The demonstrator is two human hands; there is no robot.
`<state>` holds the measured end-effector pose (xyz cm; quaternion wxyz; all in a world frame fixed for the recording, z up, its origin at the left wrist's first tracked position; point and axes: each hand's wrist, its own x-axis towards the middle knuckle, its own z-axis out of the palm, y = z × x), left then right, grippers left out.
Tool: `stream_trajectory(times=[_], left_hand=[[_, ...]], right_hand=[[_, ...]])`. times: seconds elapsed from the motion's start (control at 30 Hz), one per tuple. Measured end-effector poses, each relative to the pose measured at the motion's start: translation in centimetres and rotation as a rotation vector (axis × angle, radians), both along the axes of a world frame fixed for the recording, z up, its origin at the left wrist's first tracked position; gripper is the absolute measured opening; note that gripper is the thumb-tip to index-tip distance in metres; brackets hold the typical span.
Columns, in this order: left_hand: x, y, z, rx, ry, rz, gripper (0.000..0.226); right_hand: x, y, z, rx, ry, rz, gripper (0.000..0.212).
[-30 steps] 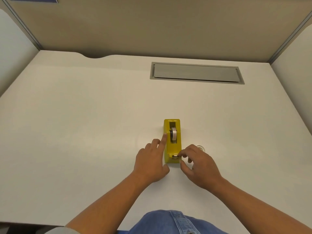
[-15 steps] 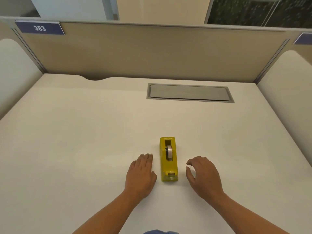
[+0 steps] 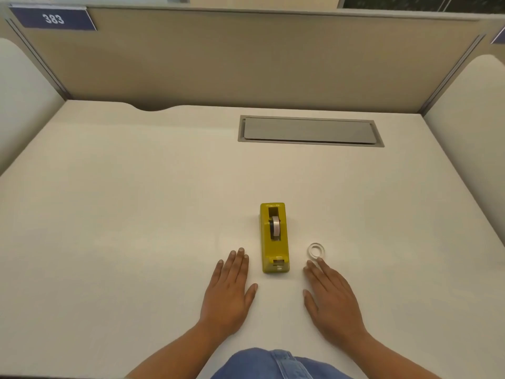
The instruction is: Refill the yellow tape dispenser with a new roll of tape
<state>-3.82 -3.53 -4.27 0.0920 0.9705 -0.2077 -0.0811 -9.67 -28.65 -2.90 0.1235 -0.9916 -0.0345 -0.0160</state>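
Note:
The yellow tape dispenser [image 3: 274,240] stands on the white desk [image 3: 136,214], its cutter end toward me. A roll of tape [image 3: 275,227] sits upright in its slot. A small clear ring, an empty-looking tape core [image 3: 316,250], lies flat on the desk to the dispenser's right. My left hand [image 3: 229,292] rests flat on the desk just left of the dispenser, fingers extended, holding nothing. My right hand [image 3: 332,302] lies flat to the right, its fingertips just short of the clear ring.
A grey cable hatch [image 3: 310,131] is set into the desk at the back. Beige partition walls [image 3: 246,58] enclose the desk on three sides, with a blue "383" label [image 3: 53,19] at the top left. My blue jeans [image 3: 273,363] show at the near edge.
Both hands let go of the dispenser, drew back and flattened on the desk. The clear ring, earlier hidden by my right hand, now shows. The view has tilted up.

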Motion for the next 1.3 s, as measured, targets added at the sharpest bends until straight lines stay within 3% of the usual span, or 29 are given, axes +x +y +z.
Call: stream_trajectory(times=[0.57,1.0,1.3], left_hand=[[0.0,0.0,-0.7,-0.013,0.005,-0.001,0.064],[-0.3,0.1,-0.7,-0.076,-0.002,0.034,0.064],[1.1,-0.5,1.2,-0.165,-0.050,0.086,0.061]], right_hand=[[0.6,-0.2,-1.1,-0.077,0.168,0.008,0.066],[0.3,0.0,-1.0,-0.014,0.142,0.003,0.063],[4.2,0.2,2.1,0.055,0.019,-0.035,0.061]])
